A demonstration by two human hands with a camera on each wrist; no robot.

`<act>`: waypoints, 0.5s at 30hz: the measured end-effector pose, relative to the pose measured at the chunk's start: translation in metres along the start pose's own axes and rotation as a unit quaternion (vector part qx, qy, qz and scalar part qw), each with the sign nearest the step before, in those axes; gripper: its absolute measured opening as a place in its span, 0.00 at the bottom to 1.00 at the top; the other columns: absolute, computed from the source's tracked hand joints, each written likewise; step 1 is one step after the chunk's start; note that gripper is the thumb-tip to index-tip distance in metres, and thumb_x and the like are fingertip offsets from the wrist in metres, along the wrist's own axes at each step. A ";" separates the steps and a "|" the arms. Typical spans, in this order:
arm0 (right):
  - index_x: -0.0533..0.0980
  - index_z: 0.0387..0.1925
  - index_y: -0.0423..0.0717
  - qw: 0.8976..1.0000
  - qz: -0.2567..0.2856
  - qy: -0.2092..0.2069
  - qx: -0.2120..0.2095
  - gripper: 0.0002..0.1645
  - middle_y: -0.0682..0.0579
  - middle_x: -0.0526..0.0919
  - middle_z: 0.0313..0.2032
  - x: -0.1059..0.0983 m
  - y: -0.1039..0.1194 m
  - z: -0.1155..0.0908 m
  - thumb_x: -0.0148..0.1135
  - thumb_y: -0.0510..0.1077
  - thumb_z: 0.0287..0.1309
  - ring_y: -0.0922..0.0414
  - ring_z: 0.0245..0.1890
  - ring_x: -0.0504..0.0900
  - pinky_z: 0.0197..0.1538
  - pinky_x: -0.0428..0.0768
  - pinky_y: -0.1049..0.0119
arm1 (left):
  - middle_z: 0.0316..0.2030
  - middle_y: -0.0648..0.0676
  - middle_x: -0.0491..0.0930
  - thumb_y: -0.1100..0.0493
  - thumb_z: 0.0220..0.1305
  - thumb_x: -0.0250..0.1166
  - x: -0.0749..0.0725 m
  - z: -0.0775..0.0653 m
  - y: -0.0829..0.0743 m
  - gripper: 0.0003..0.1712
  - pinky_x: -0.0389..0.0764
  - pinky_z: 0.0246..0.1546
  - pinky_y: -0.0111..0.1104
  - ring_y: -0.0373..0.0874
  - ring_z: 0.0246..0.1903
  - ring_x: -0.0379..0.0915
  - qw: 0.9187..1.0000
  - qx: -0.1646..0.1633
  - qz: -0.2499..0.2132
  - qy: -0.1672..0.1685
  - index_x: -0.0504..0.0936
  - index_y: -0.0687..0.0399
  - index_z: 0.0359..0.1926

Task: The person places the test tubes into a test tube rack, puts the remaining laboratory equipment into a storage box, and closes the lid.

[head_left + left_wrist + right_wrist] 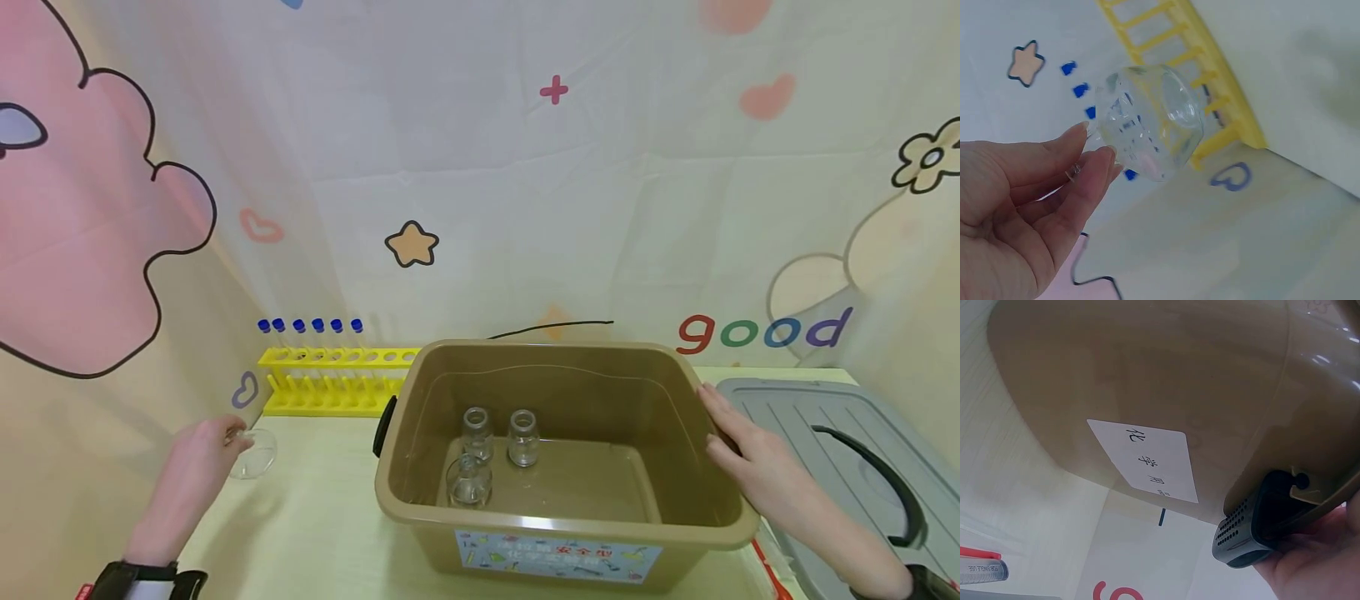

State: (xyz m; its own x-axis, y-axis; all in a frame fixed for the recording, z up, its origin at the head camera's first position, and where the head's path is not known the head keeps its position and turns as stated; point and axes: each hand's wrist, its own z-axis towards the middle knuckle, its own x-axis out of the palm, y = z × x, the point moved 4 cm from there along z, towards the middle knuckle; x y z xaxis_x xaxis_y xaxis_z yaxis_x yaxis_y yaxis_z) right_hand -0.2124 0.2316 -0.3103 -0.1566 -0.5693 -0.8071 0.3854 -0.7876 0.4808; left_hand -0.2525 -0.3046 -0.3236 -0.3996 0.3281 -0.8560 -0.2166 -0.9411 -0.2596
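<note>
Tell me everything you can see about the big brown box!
The brown box looks like shiny plastic, with rounded corners and a wide rim. It stands upright, open at the top, on the pale table. It has a dark handle at each end, a bluish picture label in front and a white label on its right end. Three clear vessels are inside. The right hand touches its right rim.

Pale cartoon-printed backdrop [495, 183], orange star [412, 244], light tabletop [322, 508]
</note>
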 end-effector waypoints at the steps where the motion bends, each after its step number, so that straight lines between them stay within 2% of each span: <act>1: 0.47 0.51 0.48 1.000 0.000 0.000 0.000 0.27 0.51 0.46 0.50 0.000 0.000 0.000 0.41 0.42 0.47 0.51 0.47 0.48 0.42 0.50 0.55 | 0.17 0.53 0.70 0.57 0.37 0.57 -0.001 0.004 -0.004 0.10 0.61 0.14 0.34 0.42 0.16 0.63 1.000 0.006 -0.002 0.001 0.72 0.60 0.22; 3: 0.47 0.51 0.48 1.000 0.000 -0.001 -0.001 0.27 0.51 0.46 0.50 0.000 0.000 0.000 0.41 0.42 0.47 0.51 0.47 0.48 0.42 0.50 0.55 | 0.18 0.51 0.70 0.55 0.38 0.56 -0.004 0.011 -0.012 0.11 0.62 0.13 0.33 0.40 0.15 0.62 1.000 0.010 -0.007 0.013 0.73 0.58 0.23; 6: 0.47 0.51 0.49 1.000 -0.001 -0.001 -0.002 0.27 0.51 0.46 0.50 0.000 0.000 -0.001 0.41 0.42 0.47 0.51 0.46 0.48 0.42 0.50 0.55 | 0.15 0.50 0.68 0.57 0.39 0.56 -0.010 0.020 -0.029 0.09 0.59 0.10 0.29 0.38 0.12 0.59 0.999 0.036 0.000 0.014 0.73 0.58 0.22; 7: 0.47 0.51 0.49 1.000 -0.001 -0.001 -0.002 0.27 0.51 0.46 0.50 0.000 0.000 0.000 0.41 0.42 0.47 0.51 0.46 0.48 0.42 0.50 0.55 | 0.16 0.52 0.68 0.59 0.38 0.56 -0.016 0.022 -0.042 0.08 0.60 0.11 0.28 0.40 0.13 0.59 0.999 0.035 0.009 0.021 0.73 0.60 0.22; 10: 0.47 0.51 0.49 1.000 -0.001 -0.001 -0.003 0.27 0.51 0.47 0.50 0.000 0.000 0.000 0.41 0.42 0.47 0.51 0.46 0.49 0.42 0.50 0.55 | 0.13 0.50 0.66 0.61 0.38 0.56 -0.024 0.030 -0.062 0.05 0.56 0.10 0.27 0.39 0.12 0.56 0.997 0.073 0.030 0.005 0.72 0.59 0.18; 15: 0.47 0.51 0.49 1.000 0.003 -0.001 -0.002 0.27 0.51 0.47 0.50 0.000 0.000 0.000 0.40 0.42 0.47 0.51 0.47 0.48 0.42 0.50 0.55 | 0.12 0.48 0.64 0.62 0.38 0.57 -0.035 0.044 -0.094 0.03 0.56 0.12 0.27 0.39 0.11 0.55 0.993 0.105 0.048 -0.009 0.70 0.56 0.15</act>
State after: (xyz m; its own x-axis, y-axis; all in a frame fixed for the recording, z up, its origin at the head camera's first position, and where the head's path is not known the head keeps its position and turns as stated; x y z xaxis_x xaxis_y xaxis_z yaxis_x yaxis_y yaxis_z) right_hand -0.2121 0.2312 -0.3104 -0.1557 -0.5745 -0.8035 0.3892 -0.7834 0.4846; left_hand -0.2574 -0.2235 -0.2497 -0.4424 0.2398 -0.8642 -0.3569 -0.9311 -0.0757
